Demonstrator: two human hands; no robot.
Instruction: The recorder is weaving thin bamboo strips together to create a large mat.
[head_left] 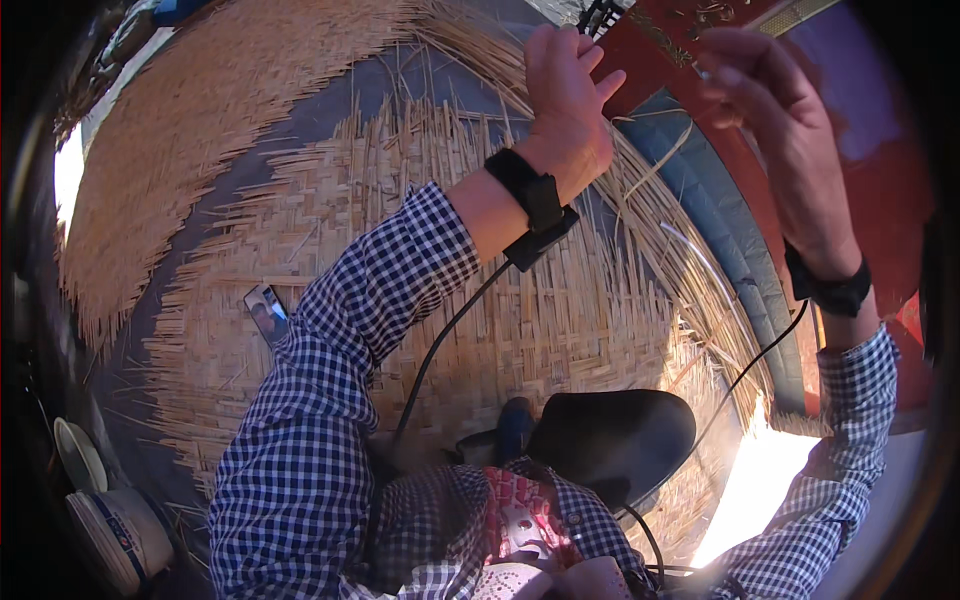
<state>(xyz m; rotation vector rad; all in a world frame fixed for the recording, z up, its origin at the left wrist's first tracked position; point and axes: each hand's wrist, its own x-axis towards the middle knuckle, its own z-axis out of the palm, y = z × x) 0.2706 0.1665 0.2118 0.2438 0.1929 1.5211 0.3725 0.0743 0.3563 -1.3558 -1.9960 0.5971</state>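
Note:
My left hand point(570, 115) is raised near the top of the view, past the far edge of a partly woven mat point(480, 260) of pale split strips. Its fingers stretch away from me, the thumb stands apart, and nothing shows in it. To its right, my right hand point(790, 130) is held up over a dark red surface point(650, 60). Thumb and fingers there are bent together in a pinch. A tiny pale spot shows at the fingertips, too small to name. Both wrists wear black straps with cables.
Loose long strips point(640, 190) fringe the mat's far and right edges. A second woven mat point(200, 110) lies upper left. A phone point(266, 313) rests on the nearer mat. By my body is a black rounded pad point(615, 440); a pale round container point(125, 540) stands lower left.

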